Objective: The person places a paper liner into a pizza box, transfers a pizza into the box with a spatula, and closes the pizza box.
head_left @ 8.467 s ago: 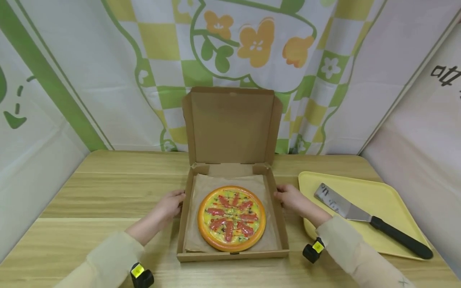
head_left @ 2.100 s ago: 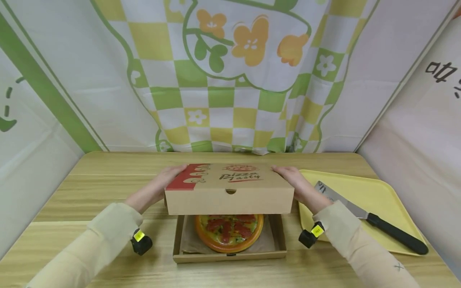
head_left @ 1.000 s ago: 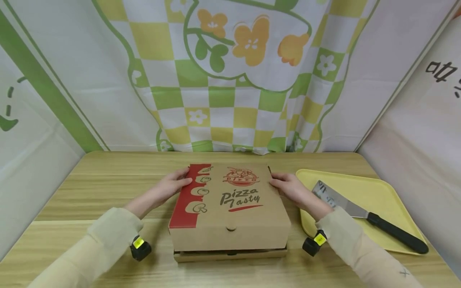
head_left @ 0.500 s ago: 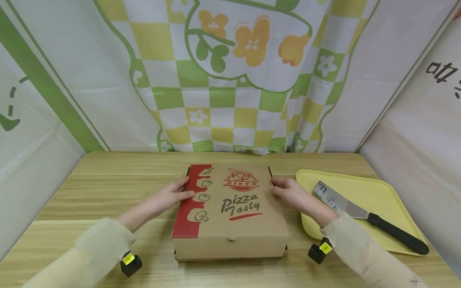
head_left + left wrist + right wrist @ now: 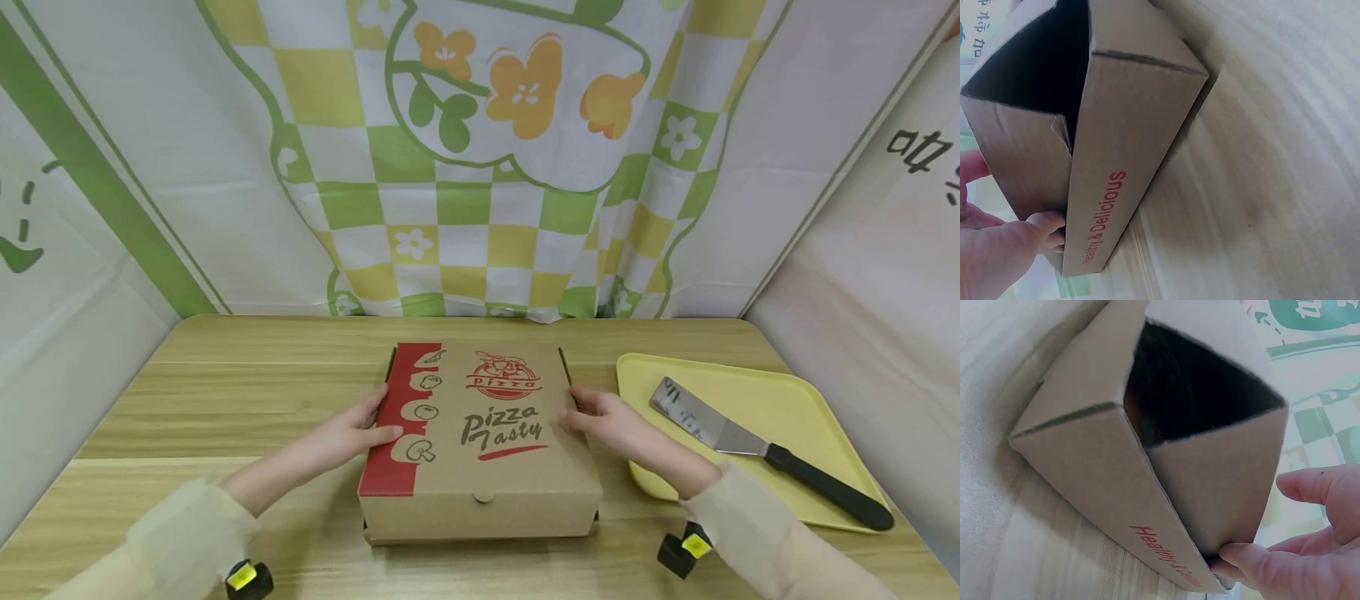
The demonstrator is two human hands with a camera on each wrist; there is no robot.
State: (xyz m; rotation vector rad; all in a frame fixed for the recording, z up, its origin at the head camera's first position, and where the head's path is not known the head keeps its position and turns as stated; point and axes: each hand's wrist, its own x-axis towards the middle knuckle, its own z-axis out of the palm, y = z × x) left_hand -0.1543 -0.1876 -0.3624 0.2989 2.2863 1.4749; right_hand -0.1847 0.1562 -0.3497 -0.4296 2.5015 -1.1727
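A cardboard pizza box point(image 5: 487, 437) with red and black print stands at the table's middle, lid folded down over the base. In both wrist views the front corners gape between lid and base, dark inside. My left hand point(image 5: 341, 429) lies along the box's left side, thumb over the red strip; its fingertips point(image 5: 1047, 222) press the lid's side flap point(image 5: 1019, 150) at the base wall. Opposite, my right hand point(image 5: 618, 429) touches the right side; one fingertip point(image 5: 1238, 553) pushes at that flap point(image 5: 1216, 487). The pizza is hidden inside.
To the right lies a yellow tray point(image 5: 765, 396), with a spatula point(image 5: 780, 457) on it, its black handle towards the front right. The wooden table point(image 5: 247, 375) ends at a checked, flowered curtain point(image 5: 465, 242). White walls flank both sides.
The box stood open with a pizza showing; its lid has swung forward and down over it. In the last second both hands have slid towards me along the lid's sides.
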